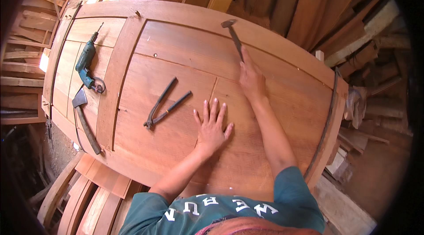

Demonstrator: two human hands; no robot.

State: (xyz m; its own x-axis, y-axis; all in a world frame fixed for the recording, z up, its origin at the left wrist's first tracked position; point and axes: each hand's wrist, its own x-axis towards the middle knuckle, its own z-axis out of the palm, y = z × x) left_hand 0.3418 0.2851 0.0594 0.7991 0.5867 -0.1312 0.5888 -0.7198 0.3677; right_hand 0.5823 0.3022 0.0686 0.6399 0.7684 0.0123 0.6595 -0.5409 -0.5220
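Observation:
A large panelled wooden door [304, 102] lies flat in front of me. My left hand [211, 126] rests on it, palm down with fingers spread, holding nothing. My right hand [252, 78] is wrapped round the handle of a hammer [235, 38], whose head points to the door's far edge. Whether the hammer head touches the wood, I cannot tell. Left of my left hand lie pincers [150, 121], their dark handles apart. Farther left are a teal power drill [86, 60] with a bit fitted and a hatchet [88, 130] with a wooden handle.
Dark bars [324, 131] cross the door's two ends. A wooden peg [138, 13] stands up near the far edge. Planks [304, 9] lean beyond the door, stacked boards [99, 175] lie at the near left, and timber pieces [22, 67] fill the far left. A clear plastic bag [355, 104] hangs at the right.

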